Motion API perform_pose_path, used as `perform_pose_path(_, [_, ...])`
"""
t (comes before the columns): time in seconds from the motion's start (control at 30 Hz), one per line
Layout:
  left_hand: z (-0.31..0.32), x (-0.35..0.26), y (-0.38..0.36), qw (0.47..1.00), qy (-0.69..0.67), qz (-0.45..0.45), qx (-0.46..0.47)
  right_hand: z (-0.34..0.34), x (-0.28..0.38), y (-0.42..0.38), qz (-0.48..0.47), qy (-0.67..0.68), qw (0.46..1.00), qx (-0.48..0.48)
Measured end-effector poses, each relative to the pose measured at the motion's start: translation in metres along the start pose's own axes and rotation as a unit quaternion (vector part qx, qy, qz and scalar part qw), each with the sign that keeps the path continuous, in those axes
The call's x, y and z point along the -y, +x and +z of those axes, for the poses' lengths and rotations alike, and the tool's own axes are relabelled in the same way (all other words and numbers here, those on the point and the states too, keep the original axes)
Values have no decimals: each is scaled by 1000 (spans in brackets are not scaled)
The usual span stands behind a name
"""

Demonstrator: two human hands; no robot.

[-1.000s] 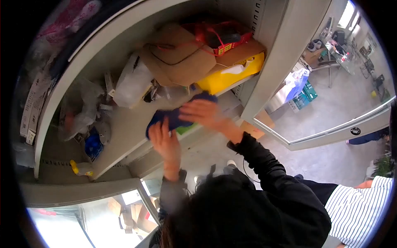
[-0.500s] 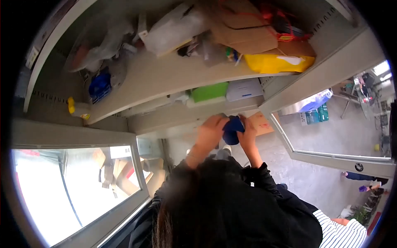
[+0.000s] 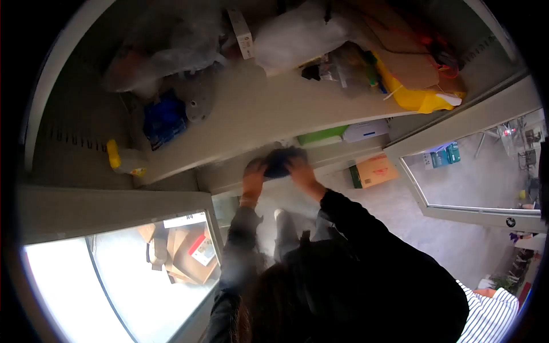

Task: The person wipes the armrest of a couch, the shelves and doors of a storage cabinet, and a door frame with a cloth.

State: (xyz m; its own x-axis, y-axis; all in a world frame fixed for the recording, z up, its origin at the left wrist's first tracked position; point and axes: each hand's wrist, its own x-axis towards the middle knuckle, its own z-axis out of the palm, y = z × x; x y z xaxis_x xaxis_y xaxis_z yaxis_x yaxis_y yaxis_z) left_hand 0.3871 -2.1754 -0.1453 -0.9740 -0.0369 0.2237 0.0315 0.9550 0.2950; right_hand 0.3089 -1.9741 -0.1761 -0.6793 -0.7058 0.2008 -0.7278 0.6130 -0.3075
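A dark blue, soft-looking cloth item (image 3: 278, 164), whose exact kind I cannot make out, is at the front of the lower shelf (image 3: 226, 176). My left hand (image 3: 253, 178) grips its left side with bent fingers. On its right side, my right hand (image 3: 299, 174) holds it with the fingers over the top. Both hands are a little blurred. Just right of the cloth, deeper on the same shelf, lie a green box (image 3: 323, 136) and a white box (image 3: 366, 131).
The upper shelf (image 3: 251, 114) above my hands bears plastic bags (image 3: 303, 37), a blue package (image 3: 164, 119) and a yellow bag (image 3: 417, 98). Glass doors stand open at left (image 3: 117, 212) and right (image 3: 457, 212). A cardboard box (image 3: 377, 170) sits on the floor; a striped sleeve (image 3: 489, 314) shows lower right.
Both hands have carried the dark blue cloth from in front of the cabinet leftward and forward to the lower shelf. The view has shifted; the cloth now looks flatter.
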Motion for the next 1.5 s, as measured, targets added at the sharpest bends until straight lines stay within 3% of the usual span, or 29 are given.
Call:
perform_pose_path(0.07, [-3, 31, -19, 999, 8, -37, -18, 36, 38, 14, -22, -49, 998, -40])
perform_pose_path(0.13, [-15, 56, -36, 996, 17, -82, -42, 51, 86, 35, -19, -29, 999, -34])
perform_pose_path(0.2, [-30, 74, -59, 976, 101, -190, -42, 53, 128, 56, -44, 46, 998, 1])
perform_pose_path(0.23, [-40, 82, -64, 975, 105, -189, -44, 60, 144, 70, -46, 49, 998, -3])
perform_pose_path(0.3, [-55, 92, -65, 941, 76, -322, 77, 67, 159, 98, -128, 16, 990, 60])
perform_pose_path(0.37, [-39, 102, -74, 952, 105, -280, 66, 45, 160, 120, -117, 28, 992, 36])
perform_pose_path(0.4, [-16, 110, -85, 964, 188, -157, -101, 42, 151, 125, -146, 74, 986, -20])
perform_pose_path(0.43, [-22, 101, -76, 964, 191, -154, -106, 49, 142, 123, -171, 120, 975, -71])
perform_pose_path(0.5, [-28, 80, -61, 968, -3, -250, 36, 59, 123, 109, -142, 112, 983, -39])
perform_pose_path(0.53, [-19, 72, -56, 970, -4, -239, 33, 56, 106, 94, -127, 108, 985, -35])
perform_pose_path(0.6, [13, 50, -47, 989, 83, -118, 12, 34, 66, 62, -98, 90, 990, -40])
perform_pose_path(0.7, [38, -9, -21, 995, 78, -34, 55, -4, 5, 5, -19, 16, 999, -47])
perform_pose_path(0.77, [57, -47, -2, 996, 48, 18, 74, -6, -42, -29, 7, 37, 999, -12])
perform_pose_path(0.87, [61, -125, 35, 983, 33, 35, 176, -43, -100, -63, 70, -55, 996, -5])
perform_pose_path(0.93, [86, -155, 57, 985, 14, 80, 154, -61, -132, -80, 85, -88, 992, -17])
perform_pose_path(1.0, [111, -178, 75, 985, -4, 110, 130, -77, -157, -91, 200, -52, 978, -26])
perform_pose_path(1.1, [128, -214, 98, 982, 10, 154, 112, -71, -203, -105, 227, -95, 968, -55])
perform_pose_path(1.17, [120, -231, 103, 985, -69, 145, 63, -88, -205, -105, 251, -63, 965, -38])
perform_pose_path(1.33, [92, -216, 83, 981, -86, 92, 147, -94, -170, -90, 299, -33, 954, -16])
perform_pose_path(1.4, [76, -191, 61, 985, -89, 60, 131, -87, -133, -76, 304, -25, 950, 64])
perform_pose_path(1.5, [64, -127, 23, 995, -42, 43, 78, -55, -74, -55, 238, -52, 969, 50])
